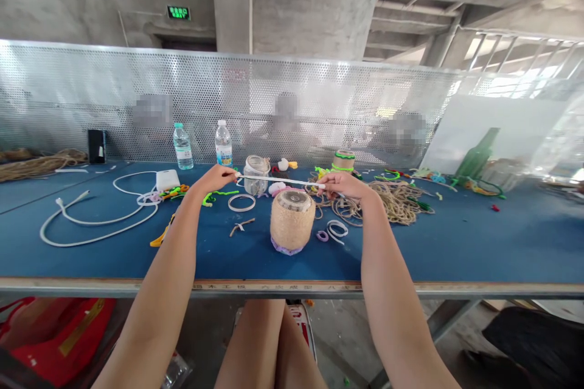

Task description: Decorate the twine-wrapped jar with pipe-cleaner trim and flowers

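A thin white strip [278, 179] is stretched nearly level between my two hands, above the table. My left hand [219, 177] pinches its left end, and my right hand [340, 186] pinches the right end. Below the strip stands a jar wrapped in tan twine [292, 225], its round grey end facing up and a purple trim around its bottom edge. Behind the strip, near my left hand, is a clear glass jar [256, 175]. Coiled white strip [337, 231] and a small purple ring [322, 236] lie right of the wrapped jar.
On the blue table [137, 261] are a white cable [95, 240], two water bottles [184, 147], a white ring [241, 202], a twine pile [395, 200] and a green-trimmed jar [344, 161]. A perforated metal screen [274, 85] stands behind; a green bottle [478, 155] is at right.
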Demonstrator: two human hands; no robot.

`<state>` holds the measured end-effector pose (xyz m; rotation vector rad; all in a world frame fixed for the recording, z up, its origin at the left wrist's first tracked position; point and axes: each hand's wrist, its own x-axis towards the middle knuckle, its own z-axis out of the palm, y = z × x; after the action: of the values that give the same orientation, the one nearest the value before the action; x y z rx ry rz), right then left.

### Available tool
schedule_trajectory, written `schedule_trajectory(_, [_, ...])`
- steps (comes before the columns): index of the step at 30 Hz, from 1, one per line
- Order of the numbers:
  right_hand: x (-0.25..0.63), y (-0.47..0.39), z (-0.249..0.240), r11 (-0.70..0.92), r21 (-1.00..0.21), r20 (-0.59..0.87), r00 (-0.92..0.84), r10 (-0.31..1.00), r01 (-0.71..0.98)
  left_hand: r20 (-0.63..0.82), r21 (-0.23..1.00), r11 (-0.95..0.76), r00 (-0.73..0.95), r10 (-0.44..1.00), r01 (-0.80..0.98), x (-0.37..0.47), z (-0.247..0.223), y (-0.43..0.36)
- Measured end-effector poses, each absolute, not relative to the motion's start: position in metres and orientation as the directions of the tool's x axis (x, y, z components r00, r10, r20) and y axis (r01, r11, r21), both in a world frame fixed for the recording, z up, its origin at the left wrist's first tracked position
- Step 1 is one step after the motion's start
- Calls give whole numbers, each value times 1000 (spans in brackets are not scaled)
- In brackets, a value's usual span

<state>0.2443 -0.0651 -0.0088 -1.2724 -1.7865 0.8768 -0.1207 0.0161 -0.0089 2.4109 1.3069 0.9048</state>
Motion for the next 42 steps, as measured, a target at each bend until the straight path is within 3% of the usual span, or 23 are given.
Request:
schedule_trajectory(10, [267, -58, -22, 201, -896, 218, -2, 976, 396, 398, 527, -477, 293, 870, 703, -138, -17, 30])
schedule_trajectory(20, [270, -47, -28, 267, -953, 299, 331, 895, 140, 379, 511, -454, 283, 881, 730, -141, -19, 28])
schedule_trajectory(31, [274, -31, -28, 257, -904, 79, 458, 886, -341, 450, 446, -512, 311, 837, 734, -120, -10, 15])
schedule_trajectory(42, [286, -46, -24, 387, -774, 47, 563, 825, -502, 355, 475, -502, 364, 861, 723, -128, -8, 15])
